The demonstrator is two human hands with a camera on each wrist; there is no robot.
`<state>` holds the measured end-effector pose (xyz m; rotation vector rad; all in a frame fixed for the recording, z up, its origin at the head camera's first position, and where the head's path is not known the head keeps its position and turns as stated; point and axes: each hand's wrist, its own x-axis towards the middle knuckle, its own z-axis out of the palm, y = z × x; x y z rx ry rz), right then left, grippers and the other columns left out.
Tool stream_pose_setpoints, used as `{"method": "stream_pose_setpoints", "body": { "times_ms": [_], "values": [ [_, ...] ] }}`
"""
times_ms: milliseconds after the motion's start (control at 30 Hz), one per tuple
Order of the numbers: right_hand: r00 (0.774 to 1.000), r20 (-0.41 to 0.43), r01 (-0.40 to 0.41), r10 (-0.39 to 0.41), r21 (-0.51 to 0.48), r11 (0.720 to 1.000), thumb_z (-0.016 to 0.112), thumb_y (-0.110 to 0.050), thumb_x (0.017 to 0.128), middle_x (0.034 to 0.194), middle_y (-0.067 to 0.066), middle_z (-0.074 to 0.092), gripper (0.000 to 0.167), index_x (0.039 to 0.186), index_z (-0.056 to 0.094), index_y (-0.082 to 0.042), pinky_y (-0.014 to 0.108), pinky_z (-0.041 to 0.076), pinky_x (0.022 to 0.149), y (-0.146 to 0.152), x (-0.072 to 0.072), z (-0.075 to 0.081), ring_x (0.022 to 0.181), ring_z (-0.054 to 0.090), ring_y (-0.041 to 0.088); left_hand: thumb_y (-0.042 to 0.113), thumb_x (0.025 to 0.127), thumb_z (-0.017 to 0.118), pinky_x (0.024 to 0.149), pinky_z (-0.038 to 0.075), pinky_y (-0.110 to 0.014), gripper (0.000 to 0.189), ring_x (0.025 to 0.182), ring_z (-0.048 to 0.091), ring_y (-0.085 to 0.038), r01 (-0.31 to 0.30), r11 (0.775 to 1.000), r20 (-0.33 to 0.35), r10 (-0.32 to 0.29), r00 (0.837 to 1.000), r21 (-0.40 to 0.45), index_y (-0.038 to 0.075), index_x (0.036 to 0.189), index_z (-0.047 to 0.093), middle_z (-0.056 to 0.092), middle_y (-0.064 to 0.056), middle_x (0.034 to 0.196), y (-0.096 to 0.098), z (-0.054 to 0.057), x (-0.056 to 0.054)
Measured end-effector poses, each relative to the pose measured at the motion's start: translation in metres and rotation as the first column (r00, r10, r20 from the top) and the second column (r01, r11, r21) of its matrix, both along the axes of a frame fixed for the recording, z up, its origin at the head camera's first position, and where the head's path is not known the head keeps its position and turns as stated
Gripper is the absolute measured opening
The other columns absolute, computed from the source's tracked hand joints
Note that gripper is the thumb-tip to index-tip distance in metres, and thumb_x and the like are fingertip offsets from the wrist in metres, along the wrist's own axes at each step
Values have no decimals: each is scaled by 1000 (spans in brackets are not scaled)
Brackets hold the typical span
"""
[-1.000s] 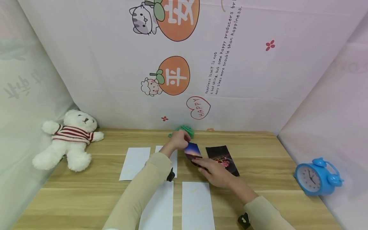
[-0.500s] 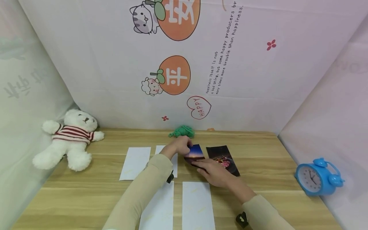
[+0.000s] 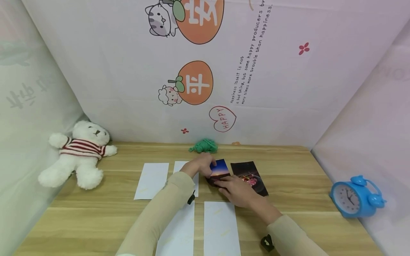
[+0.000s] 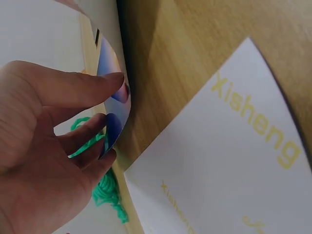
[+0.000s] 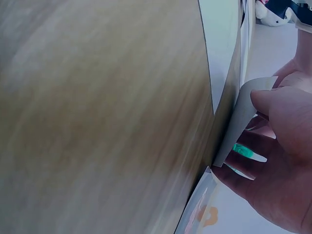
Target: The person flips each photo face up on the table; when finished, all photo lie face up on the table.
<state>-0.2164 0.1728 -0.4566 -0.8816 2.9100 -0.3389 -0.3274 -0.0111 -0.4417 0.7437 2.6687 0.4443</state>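
A photo print [image 3: 220, 168] with a blue and orange sunset sky is bent up off the table between both hands. My left hand [image 3: 202, 165] pinches its left edge; in the left wrist view the thumb lies on the glossy side of the print [image 4: 115, 108]. At the near right corner, my right hand [image 3: 238, 192] grips it, with the thumb on the pale back of the print [image 5: 240, 122] in the right wrist view. Right beside it lies a dark food photo [image 3: 246, 170], face up and partly covered by the right hand.
Several white sheets lie on the table, including one at far left [image 3: 152, 181] and one near the front [image 3: 221, 227]. Green yarn [image 3: 206, 146] sits at the back edge. A white teddy bear [image 3: 81, 153] is at left, a blue alarm clock [image 3: 352, 197] at right.
The left hand has come down and slightly nearer, lowering the sunset print toward the table. More of the green yarn shows behind it. The right hand has barely moved.
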Motion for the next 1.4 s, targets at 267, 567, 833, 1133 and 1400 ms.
{"method": "stream_pose_setpoints", "body": {
  "times_ms": [267, 567, 833, 1133, 1400],
  "values": [
    [998, -68, -7, 11, 63, 998, 63, -26, 104, 140, 17, 66, 36, 137, 68, -14, 60, 42, 119, -2, -2, -5, 135, 60, 35, 11, 83, 81, 124, 39, -41, 54, 148, 41, -31, -14, 999, -12, 14, 1000, -38, 17, 135, 68, 54, -10, 150, 2, 0, 2],
    [995, -101, -9, 21, 115, 993, 68, -30, 100, 138, 17, 67, 37, 134, 71, -15, 58, 44, 118, -5, -1, -6, 133, 61, 35, 11, 83, 83, 124, 39, -41, 61, 149, 39, -30, -18, 999, -21, 17, 1000, -41, 18, 141, 64, 51, -8, 151, 3, -2, 4],
    [993, -114, 5, 10, 125, 992, 70, -33, 99, 138, 18, 66, 37, 133, 72, -17, 58, 46, 117, -7, 0, -7, 132, 61, 39, 10, 85, 82, 127, 36, -42, 61, 150, 37, -31, -15, 999, -13, 14, 1000, -50, 20, 142, 63, 50, -8, 154, 1, -3, 5],
    [990, -139, 0, 18, 126, 992, 71, -34, 98, 136, 17, 67, 37, 131, 73, -18, 57, 48, 115, -8, 0, -8, 129, 62, 38, 10, 87, 80, 128, 35, -42, 60, 152, 35, -29, -11, 999, 1, 11, 1000, -34, 21, 143, 63, 47, -7, 158, 0, -4, 5],
    [987, -161, -4, 24, 121, 993, 71, -34, 98, 136, 18, 66, 38, 133, 72, -19, 58, 54, 106, -6, 3, -7, 125, 63, 40, 10, 87, 80, 128, 35, -42, 59, 152, 36, -29, 4, 1000, -12, -4, 1000, -28, 21, 143, 63, 47, -6, 158, -2, -6, 4]
  ]
}}
